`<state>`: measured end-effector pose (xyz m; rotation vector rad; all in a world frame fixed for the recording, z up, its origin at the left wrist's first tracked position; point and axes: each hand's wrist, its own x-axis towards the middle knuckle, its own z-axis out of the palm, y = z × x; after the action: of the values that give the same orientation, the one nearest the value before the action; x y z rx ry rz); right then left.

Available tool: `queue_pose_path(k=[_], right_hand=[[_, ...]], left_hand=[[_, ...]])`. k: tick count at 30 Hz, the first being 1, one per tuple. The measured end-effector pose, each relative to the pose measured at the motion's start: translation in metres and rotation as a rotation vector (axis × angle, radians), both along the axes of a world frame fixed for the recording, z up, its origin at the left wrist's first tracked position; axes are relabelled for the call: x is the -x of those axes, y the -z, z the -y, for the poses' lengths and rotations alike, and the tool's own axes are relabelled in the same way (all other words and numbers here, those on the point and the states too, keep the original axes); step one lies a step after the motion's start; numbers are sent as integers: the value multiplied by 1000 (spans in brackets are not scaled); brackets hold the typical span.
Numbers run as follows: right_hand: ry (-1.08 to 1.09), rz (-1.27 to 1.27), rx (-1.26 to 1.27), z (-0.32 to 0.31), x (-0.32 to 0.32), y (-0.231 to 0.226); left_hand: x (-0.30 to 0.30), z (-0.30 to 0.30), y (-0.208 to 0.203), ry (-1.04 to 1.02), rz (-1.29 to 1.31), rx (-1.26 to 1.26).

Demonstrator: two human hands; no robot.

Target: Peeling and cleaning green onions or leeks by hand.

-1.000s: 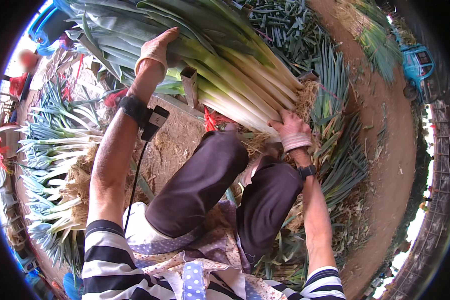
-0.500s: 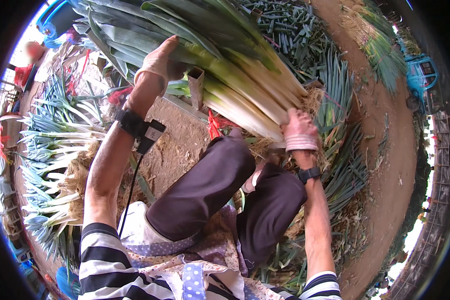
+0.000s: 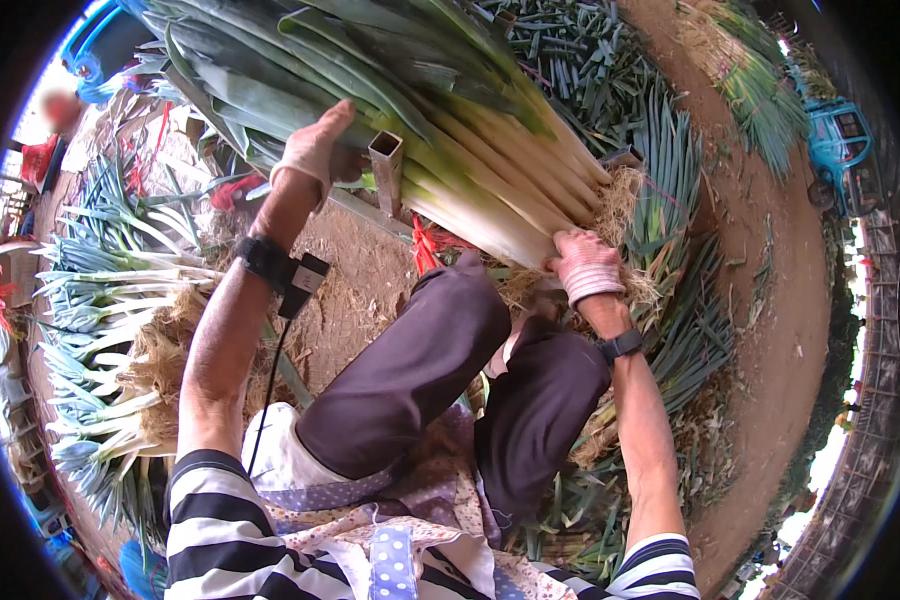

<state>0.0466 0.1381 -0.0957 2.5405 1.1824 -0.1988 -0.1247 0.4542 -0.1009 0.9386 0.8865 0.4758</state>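
Note:
A thick bundle of leeks lies slanted across a metal frame, its green leaves at the upper left and its white root ends toward my right hand. My left hand, in a pale glove with bare fingertips, rests against the leafy side, thumb and fingers apart; some of its fingers are partly hidden. Close beside it stands a square metal post of the frame. My right hand, in a pink-and-white striped glove, has its fingers curled round the white end of the nearest leek, next to the stringy roots.
Red plastic strips hang at the frame near my knees. More leeks are heaped at the left, roots inward. Leek tops lie along the right, and another pile is farther off on the dirt floor, near a blue vehicle.
My right hand has shifted slightly left along the root ends, and more roots show beside it. My left hand stays at the leaves, nearly unmoved.

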Motion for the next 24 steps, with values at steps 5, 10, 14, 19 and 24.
queue_pose_path(k=[5,10,14,19,24], right_hand=[[-41,61,135,-7,-12,15],[-90,85,100,-15,-4,18],[48,41,159,-3,-15,28],[107,53,252,-15,-2,18],[152,4,300,-21,3,4]], left_hand=[[-4,-4,23,2,6,4],[7,-1,20,-64,-5,3],[9,-5,11,-344,78,31],[28,-60,3,-748,-398,-590],[16,-92,-16,-747,-514,-1389]])
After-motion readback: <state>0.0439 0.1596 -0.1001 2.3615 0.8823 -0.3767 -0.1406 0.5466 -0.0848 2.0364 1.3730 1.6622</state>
